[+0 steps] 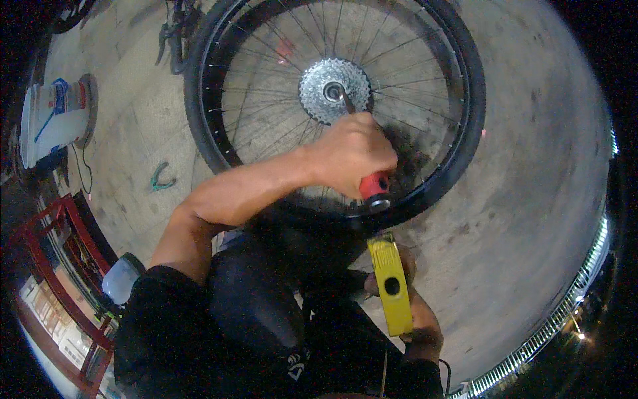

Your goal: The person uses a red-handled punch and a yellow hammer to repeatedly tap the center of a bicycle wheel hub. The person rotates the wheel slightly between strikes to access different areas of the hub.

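A bicycle wheel [470,100] with a black tire lies flat in front of me, its silver sprocket cluster [316,85] facing up. My left hand [355,149] is closed round the red handle of a screwdriver [375,186]. Its dark shaft reaches the middle of the sprockets, near the round hub opening. Close to my body, below the wheel's near rim, my right hand [420,312] grips a yellow hammer [397,306]. I see the hammer's long head from above, with a dark oval in it; the handle is mostly hidden beneath, and so are most of the right fingers.
Green-handled pliers [163,177] lie on the concrete floor [538,133] left of the wheel. A white bucket [60,120] stands at the far left, with a red metal frame [50,219] nearer. Dark bicycle parts [176,40] show at the upper left.
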